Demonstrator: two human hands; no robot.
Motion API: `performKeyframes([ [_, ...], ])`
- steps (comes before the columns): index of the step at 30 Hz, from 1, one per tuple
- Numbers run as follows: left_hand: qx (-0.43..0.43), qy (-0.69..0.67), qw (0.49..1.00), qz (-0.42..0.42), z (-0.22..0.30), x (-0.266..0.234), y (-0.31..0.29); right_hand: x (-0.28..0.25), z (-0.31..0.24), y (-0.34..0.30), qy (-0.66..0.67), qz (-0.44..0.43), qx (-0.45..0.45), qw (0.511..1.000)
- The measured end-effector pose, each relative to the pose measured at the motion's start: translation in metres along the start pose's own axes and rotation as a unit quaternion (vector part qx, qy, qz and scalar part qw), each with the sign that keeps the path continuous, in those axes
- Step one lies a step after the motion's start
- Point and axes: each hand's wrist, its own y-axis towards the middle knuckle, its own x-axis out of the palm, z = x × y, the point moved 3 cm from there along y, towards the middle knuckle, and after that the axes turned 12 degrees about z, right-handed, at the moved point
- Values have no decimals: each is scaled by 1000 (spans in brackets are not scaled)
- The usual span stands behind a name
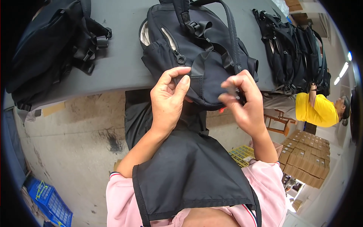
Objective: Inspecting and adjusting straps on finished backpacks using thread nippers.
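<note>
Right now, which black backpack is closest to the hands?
The middle backpack: the left hand and right hand are at its lower end. The left bag and right-side bags lie farther away.

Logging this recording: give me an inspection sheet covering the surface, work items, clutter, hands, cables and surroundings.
Surface: grey table, largely covered by bags.
Work items: black backpack in front of the person, straps and buckle facing up; pale lining shows along its left side.
Clutter: black bag at the left; group of black bags at the right.
Left hand: at the backpack's near edge, thumb and forefinger apart.
Right hand: motion-blurred; grip unclear.
Cables: nothing seen.
Surroundings: blue crate at lower left; stacked cartons and person in yellow at right.
</note>
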Motion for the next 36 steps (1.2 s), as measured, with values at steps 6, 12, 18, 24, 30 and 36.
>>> performKeyframes([
  [6,10,34,999,-25,-2,0,0,-13,-15,3,-174,-136,-111,969],
  [12,6,55,998,-24,-3,2,1,-12,-24,19,-230,-168,-240,928],
  [18,-9,60,998,-8,-1,5,2,-7,-40,25,-307,-206,-317,874],
  [24,-12,44,999,-7,-4,5,4,-8,-40,17,-297,-171,-297,891],
  [30,-11,48,999,-8,-7,4,6,-20,-20,11,-225,-99,-189,951],
  [36,-18,49,999,-3,-6,6,5,-12,-24,13,-271,-152,-271,911],
])
